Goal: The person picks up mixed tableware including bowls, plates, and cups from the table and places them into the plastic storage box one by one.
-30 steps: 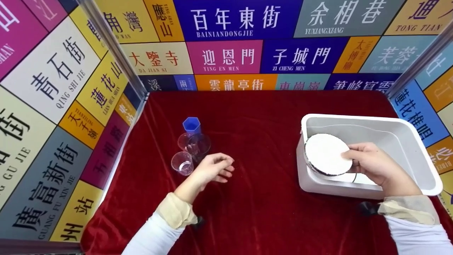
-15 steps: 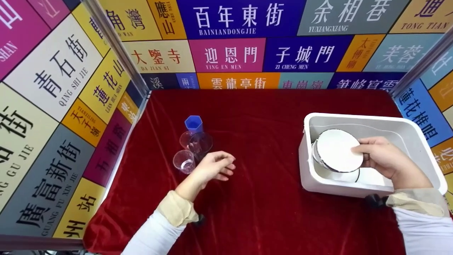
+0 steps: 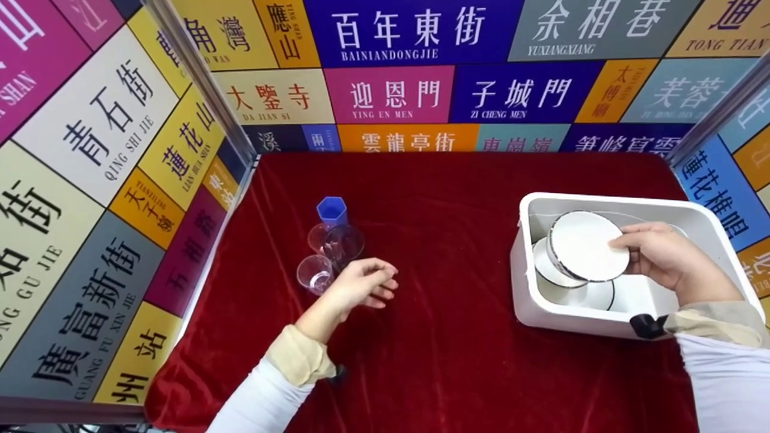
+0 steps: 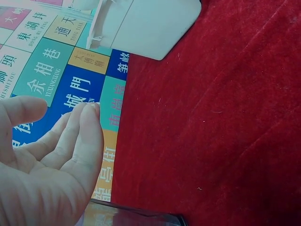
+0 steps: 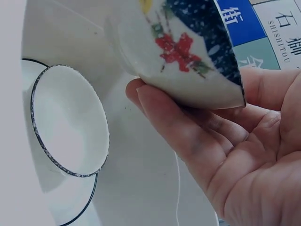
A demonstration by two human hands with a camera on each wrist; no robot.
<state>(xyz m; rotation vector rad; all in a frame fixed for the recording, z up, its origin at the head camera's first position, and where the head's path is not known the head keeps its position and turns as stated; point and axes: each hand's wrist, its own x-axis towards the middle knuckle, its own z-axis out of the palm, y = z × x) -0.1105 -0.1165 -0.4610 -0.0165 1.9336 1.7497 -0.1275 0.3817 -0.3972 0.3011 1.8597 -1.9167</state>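
Observation:
My right hand (image 3: 677,261) pinches a bowl (image 3: 589,246) by its rim, tilted over the bin. In the right wrist view this bowl's outside (image 5: 183,52) is white with a red flower and a speckled dark blue band. A second white bowl (image 5: 70,122) with a speckled dark rim lies below, on a dark-rimmed plate (image 5: 77,202) inside the bin. My left hand (image 3: 361,285) hovers over the cloth, fingers loosely bent and holding nothing. Close by it stand a clear cup (image 3: 314,273), a darker see-through cup (image 3: 346,240) and another clear cup (image 3: 316,237).
A light grey bin (image 3: 571,316) stands at the right of the red cloth (image 3: 445,240). Behind the see-through cups is a blue hexagonal cup (image 3: 332,210). Walls with street-name signs (image 3: 385,93) enclose the back and sides.
My right hand has carried the bowl rightward and slightly back, off the second bowl, so more of that bowl shows. My left hand stays almost still.

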